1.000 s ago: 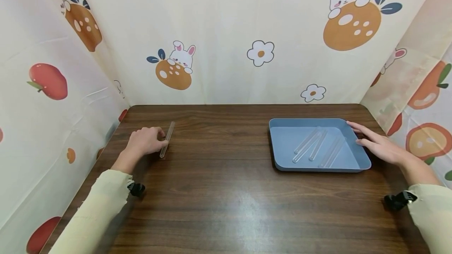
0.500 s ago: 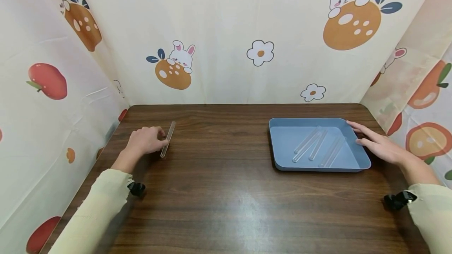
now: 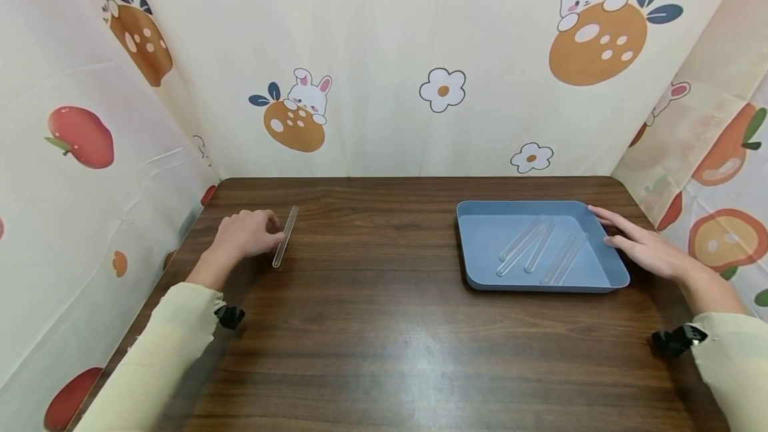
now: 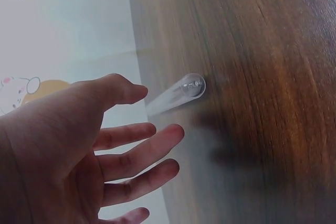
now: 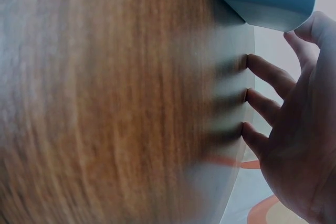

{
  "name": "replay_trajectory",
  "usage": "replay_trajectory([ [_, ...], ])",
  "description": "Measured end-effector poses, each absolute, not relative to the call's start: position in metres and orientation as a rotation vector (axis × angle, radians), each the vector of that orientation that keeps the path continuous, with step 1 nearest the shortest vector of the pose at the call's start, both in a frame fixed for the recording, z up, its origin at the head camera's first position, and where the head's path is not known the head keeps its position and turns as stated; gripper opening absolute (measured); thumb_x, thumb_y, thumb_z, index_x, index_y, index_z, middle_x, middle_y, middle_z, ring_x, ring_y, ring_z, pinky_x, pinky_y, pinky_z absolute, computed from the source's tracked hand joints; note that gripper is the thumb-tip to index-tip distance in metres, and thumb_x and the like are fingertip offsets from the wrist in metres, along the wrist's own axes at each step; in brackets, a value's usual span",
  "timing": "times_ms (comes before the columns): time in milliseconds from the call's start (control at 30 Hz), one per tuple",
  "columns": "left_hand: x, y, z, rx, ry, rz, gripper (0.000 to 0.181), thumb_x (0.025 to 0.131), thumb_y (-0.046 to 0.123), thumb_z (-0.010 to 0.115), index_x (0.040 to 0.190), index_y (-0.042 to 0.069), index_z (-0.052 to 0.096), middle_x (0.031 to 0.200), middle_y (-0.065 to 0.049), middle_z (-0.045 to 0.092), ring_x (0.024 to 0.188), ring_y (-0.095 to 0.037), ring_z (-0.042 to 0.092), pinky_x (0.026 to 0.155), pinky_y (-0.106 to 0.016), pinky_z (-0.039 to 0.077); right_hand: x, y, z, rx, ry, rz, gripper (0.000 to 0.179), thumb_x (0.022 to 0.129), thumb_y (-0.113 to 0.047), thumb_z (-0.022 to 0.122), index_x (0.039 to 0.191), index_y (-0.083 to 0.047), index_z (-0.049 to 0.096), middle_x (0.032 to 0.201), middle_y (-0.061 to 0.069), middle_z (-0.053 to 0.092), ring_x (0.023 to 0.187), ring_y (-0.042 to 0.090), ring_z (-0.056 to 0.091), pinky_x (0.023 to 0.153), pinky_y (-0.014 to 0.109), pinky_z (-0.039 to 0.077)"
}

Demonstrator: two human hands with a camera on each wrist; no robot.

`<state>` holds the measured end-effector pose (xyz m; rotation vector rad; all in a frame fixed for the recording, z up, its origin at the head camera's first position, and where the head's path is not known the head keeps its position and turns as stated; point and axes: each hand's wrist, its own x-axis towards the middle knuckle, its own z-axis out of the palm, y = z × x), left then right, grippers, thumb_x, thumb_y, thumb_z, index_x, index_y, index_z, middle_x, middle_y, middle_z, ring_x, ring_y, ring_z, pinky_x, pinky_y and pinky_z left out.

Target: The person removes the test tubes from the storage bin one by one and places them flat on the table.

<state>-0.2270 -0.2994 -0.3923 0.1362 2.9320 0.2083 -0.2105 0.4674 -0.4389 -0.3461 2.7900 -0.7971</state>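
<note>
A clear test tube (image 3: 287,235) lies on the brown table at the left, its rounded end toward me. Beside it is my left hand (image 3: 248,232), thumb and fingers spread apart with nothing between them. In the left wrist view the test tube (image 4: 181,92) lies just past the thumb and fingertips. At the right, my right hand (image 3: 648,245) touches the side of a blue tray (image 3: 480,209) that bears several clear test tubes (image 3: 521,249). The right wrist view has thumb and index finger at the tray's corner (image 5: 268,3) and the other fingertips on the table.
The wood-grain table (image 3: 372,339) meets a printed curtain (image 3: 384,52) along its back edge. More of this cloth hangs along the left and right sides. Dark wrist cameras (image 3: 230,317) sit at both cuffs.
My left thumb and fingers have come off the test tube and drawn slightly left and back. The tube stays on the table. My right hand and the tray keep their places.
</note>
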Motion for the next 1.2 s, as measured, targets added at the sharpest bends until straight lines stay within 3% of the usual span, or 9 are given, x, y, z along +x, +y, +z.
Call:
replay_trajectory([
  [200, -0.228, -0.293, -0.390, 0.108, 2.940, 0.196, 0.051, 0.105, 0.046, 0.069, 0.134, 0.005, 0.075, 0.123, -0.027, 0.080, 0.100, -0.045, 0.075, 0.081, -0.060, 0.060, -0.211, 0.467, -0.439, -0.333, 2.784, -0.786, 0.073, 0.121, -0.033, 0.046, 0.182, -0.019, 0.010, 0.171, 0.045, 0.033, 0.150, 0.069, 0.038, 0.108, 0.088, 0.033],
  [433, -0.230, -0.279, -0.385, 0.149, 2.943, 0.211, 0.052, 0.106, 0.046, 0.068, 0.138, 0.004, 0.073, 0.117, -0.023, 0.081, 0.091, -0.037, 0.074, 0.069, -0.049, 0.058, -0.212, 0.468, -0.439, -0.323, 2.780, -0.782, 0.073, 0.121, -0.034, 0.045, 0.182, -0.019, 0.009, 0.171, 0.046, 0.033, 0.150, 0.069, 0.037, 0.109, 0.089, 0.032],
  [600, -0.232, -0.268, -0.386, 0.188, 2.944, 0.214, 0.049, 0.106, 0.045, 0.065, 0.135, 0.006, 0.074, 0.099, -0.016, 0.079, 0.080, -0.030, 0.069, 0.064, -0.044, 0.053, -0.212, 0.468, -0.438, -0.318, 2.776, -0.781, 0.074, 0.121, -0.035, 0.045, 0.182, -0.018, 0.009, 0.171, 0.046, 0.032, 0.151, 0.069, 0.037, 0.109, 0.089, 0.032],
  [967, -0.236, -0.241, -0.391, 0.255, 2.968, 0.190, 0.048, 0.107, 0.044, 0.066, 0.138, 0.009, 0.075, 0.121, -0.021, 0.082, 0.087, -0.033, 0.074, 0.067, -0.046, 0.056, -0.211, 0.467, -0.437, -0.307, 2.780, -0.752, 0.074, 0.121, -0.036, 0.046, 0.182, -0.019, 0.009, 0.171, 0.046, 0.033, 0.150, 0.070, 0.038, 0.108, 0.091, 0.032],
  [1200, -0.237, -0.220, -0.394, 0.319, 2.972, 0.174, 0.046, 0.107, 0.043, 0.067, 0.137, 0.009, 0.076, 0.123, -0.020, 0.082, 0.094, -0.036, 0.076, 0.075, -0.049, 0.061, -0.210, 0.467, -0.438, -0.313, 2.785, -0.756, 0.073, 0.121, -0.035, 0.045, 0.183, -0.020, 0.009, 0.170, 0.046, 0.033, 0.150, 0.070, 0.038, 0.109, 0.090, 0.031],
])
